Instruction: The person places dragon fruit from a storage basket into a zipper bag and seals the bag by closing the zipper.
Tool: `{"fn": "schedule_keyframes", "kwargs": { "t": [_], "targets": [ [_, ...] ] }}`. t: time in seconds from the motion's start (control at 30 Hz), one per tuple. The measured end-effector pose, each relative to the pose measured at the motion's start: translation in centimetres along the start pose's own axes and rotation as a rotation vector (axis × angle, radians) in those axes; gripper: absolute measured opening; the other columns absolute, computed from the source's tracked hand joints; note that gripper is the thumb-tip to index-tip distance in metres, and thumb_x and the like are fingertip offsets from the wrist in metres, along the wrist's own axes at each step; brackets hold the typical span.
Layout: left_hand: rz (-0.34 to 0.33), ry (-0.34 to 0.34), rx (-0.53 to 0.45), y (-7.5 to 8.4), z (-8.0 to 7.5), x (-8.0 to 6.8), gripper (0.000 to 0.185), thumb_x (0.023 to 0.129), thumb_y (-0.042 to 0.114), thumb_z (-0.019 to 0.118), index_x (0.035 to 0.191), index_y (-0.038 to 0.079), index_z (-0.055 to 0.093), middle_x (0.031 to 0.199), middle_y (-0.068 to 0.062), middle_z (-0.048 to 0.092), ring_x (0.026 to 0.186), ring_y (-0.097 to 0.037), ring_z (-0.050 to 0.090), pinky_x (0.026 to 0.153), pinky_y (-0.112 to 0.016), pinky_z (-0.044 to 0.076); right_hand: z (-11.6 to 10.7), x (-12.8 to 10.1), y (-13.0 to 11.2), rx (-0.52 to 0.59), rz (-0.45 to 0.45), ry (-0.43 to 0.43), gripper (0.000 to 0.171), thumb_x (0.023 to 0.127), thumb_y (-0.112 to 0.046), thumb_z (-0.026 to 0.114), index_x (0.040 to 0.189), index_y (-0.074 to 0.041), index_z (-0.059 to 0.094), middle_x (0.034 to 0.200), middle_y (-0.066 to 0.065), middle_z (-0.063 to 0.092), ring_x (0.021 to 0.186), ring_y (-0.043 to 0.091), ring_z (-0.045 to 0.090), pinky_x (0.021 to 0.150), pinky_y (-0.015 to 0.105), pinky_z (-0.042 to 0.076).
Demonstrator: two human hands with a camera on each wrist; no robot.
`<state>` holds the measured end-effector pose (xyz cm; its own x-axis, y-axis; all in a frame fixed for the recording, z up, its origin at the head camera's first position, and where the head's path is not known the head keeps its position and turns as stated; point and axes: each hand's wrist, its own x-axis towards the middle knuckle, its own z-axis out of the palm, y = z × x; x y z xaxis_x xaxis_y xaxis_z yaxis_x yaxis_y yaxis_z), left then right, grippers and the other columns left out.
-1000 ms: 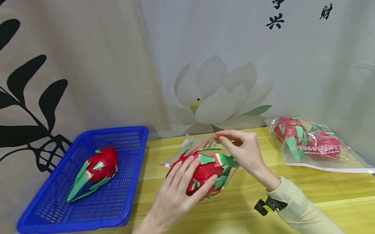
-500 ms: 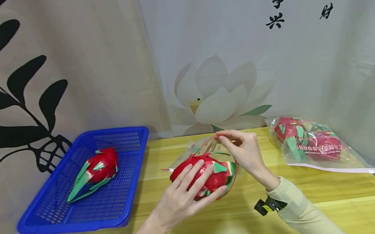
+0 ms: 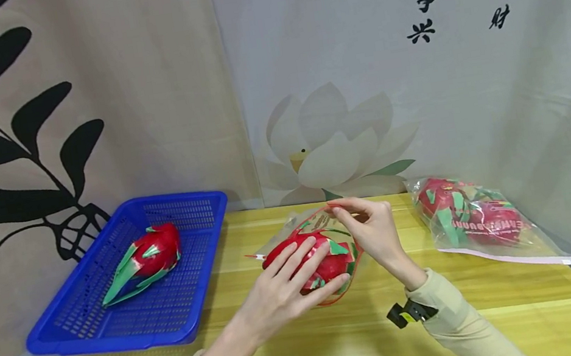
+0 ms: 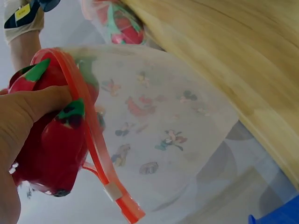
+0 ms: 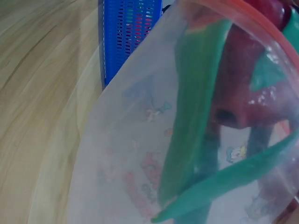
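Note:
My left hand holds a red dragon fruit with green leaf scales, fingers spread over its top in the head view. The thumb presses its side in the left wrist view. The fruit lies inside the mouth of a clear zip bag with small cartoon prints and a red zip edge. In the right wrist view, long green leaves show through the bag's film. Thumb and fingers of my right hand pinch the upper part of the red edge, keeping the mouth spread. A small white slider sits at its left end.
On the left stands a blue mesh basket with another dragon fruit in it. At the back right lies a second clear bag with dragon fruits inside. All rest on a wooden table before a printed curtain.
My left hand has moved to the right with the dragon fruit, bringing it farther into the bag's mouth. The right hand has stayed in place on the red edge.

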<state>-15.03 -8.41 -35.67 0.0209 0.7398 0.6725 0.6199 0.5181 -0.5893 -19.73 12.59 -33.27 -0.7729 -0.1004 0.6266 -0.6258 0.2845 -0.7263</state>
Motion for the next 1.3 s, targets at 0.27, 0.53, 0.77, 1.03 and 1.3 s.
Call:
{"fn": "schedule_keyframes", "kwargs": {
  "t": [0.27, 0.53, 0.77, 1.03, 1.3],
  "targets": [
    [-0.075, -0.017, -0.060, -0.1, 0.3, 0.2, 0.030, 0.099, 0.007, 0.038, 0.121, 0.016, 0.055, 0.131, -0.013, 0.058, 0.122, -0.031, 0.057, 0.102, -0.038, 0.048, -0.2, 0.0, -0.1, 0.015, -0.002, 0.000, 0.017, 0.091, -0.008, 0.062, 0.103, -0.002, 0.072, 0.095, 0.018, 0.074, 0.070, -0.003, 0.067, 0.040, 0.015, 0.038],
    [-0.081, -0.045, -0.047, -0.2, 0.6, 0.4, 0.033, 0.100, 0.006, 0.035, 0.124, 0.009, 0.057, 0.133, -0.014, 0.058, 0.123, -0.028, 0.056, 0.103, -0.038, 0.047, -0.1, -0.1, -0.5, 0.009, -0.040, 0.000, 0.017, 0.089, -0.007, 0.064, 0.102, 0.001, 0.072, 0.093, 0.017, 0.074, 0.079, 0.014, 0.073, 0.044, 0.014, 0.043],
    [-0.074, -0.054, -0.022, -0.2, 1.0, 0.5, 0.035, 0.099, 0.005, 0.037, 0.126, 0.010, 0.059, 0.131, -0.010, 0.060, 0.123, -0.026, 0.056, 0.102, -0.038, 0.048, -0.1, -0.1, -0.8, 0.021, -0.063, -0.003, 0.017, 0.089, -0.005, 0.063, 0.101, 0.002, 0.072, 0.092, 0.017, 0.074, 0.083, 0.022, 0.073, 0.068, 0.017, 0.057],
    [-0.073, -0.127, -0.022, -0.2, 1.2, 0.6, 0.039, 0.090, 0.007, 0.053, 0.129, 0.011, 0.056, 0.131, -0.011, 0.059, 0.125, -0.027, 0.055, 0.105, -0.037, 0.046, -0.1, -0.1, -0.9, 0.019, -0.066, -0.021, 0.017, 0.089, -0.005, 0.062, 0.102, -0.001, 0.072, 0.093, 0.017, 0.074, 0.084, 0.024, 0.073, 0.067, 0.017, 0.057],
    [-0.110, -0.206, 0.022, 0.1, 1.7, 1.0, 0.066, 0.064, 0.010, 0.081, 0.125, 0.012, 0.057, 0.125, -0.007, 0.062, 0.120, -0.024, 0.057, 0.104, -0.035, 0.046, -0.1, -0.2, -1.2, 0.004, -0.060, -0.018, 0.016, 0.089, -0.006, 0.063, 0.101, -0.002, 0.073, 0.091, 0.016, 0.074, 0.081, 0.021, 0.073, 0.066, 0.018, 0.057]
  ]
}}
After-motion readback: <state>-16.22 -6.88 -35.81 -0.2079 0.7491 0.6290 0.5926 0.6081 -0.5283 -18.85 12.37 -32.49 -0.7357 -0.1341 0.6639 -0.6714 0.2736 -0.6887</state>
